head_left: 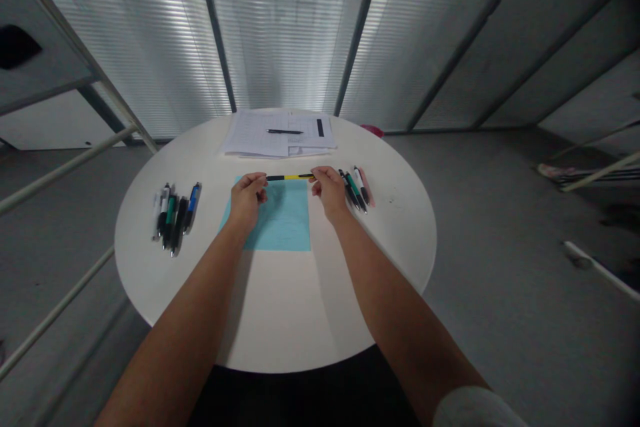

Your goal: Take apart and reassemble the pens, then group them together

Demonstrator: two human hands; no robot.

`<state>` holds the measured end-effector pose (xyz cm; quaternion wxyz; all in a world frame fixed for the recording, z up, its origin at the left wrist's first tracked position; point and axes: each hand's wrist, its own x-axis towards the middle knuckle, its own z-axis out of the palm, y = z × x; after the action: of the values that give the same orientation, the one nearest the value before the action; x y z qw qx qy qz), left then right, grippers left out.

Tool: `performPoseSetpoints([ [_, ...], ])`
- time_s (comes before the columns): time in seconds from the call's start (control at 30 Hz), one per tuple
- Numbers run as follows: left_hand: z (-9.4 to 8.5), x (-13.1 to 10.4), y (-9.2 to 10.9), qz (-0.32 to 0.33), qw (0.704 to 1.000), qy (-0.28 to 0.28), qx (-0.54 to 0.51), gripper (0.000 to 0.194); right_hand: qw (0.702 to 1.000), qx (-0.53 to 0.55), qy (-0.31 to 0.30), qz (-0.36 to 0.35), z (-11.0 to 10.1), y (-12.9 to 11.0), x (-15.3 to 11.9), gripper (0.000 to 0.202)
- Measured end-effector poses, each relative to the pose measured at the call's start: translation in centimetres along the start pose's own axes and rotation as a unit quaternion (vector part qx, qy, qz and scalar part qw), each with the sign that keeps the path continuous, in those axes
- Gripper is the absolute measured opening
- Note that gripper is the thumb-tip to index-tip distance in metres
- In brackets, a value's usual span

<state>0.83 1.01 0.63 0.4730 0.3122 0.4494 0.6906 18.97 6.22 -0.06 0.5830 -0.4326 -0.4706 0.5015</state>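
A yellow and black pen (291, 177) is held level between my two hands, over the far part of a light blue sheet (283, 220). My left hand (249, 199) pinches its left end with thumb and fingertips. At the other end, the fingers of my right hand (330, 189) are closed on the pen's black tip. Just right of my right hand lie several pens (354, 191), black, green and white, beside a pink strip (367, 187). Several more pens (173, 217), including a blue one (192, 205), lie together at the left of the table.
The round white table (280, 320) bears stacked printed papers (255, 137) at its far side, with a black pen (285, 131) on top. Pale metal rails (70, 161) stand at the left. Beyond the table is a blinds-covered glass wall.
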Motion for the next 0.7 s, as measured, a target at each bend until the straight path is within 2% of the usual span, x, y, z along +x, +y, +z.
performPoseSetpoints([
  [0.37,-0.04,0.05,-0.20,0.009,1.000,0.001,0.001,0.018,0.999,-0.014,-0.028,-0.030,-0.17,0.04,-0.21,0.026],
  [0.5,0.11,-0.15,0.02,-0.002,1.000,-0.007,0.000,0.016,0.998,-0.035,-0.036,-0.037,0.02,-0.09,-0.22,0.025],
  [0.7,-0.12,-0.07,0.08,-0.009,1.000,-0.012,-0.011,0.018,0.998,-0.010,-0.046,-0.038,0.05,-0.05,-0.19,0.022],
])
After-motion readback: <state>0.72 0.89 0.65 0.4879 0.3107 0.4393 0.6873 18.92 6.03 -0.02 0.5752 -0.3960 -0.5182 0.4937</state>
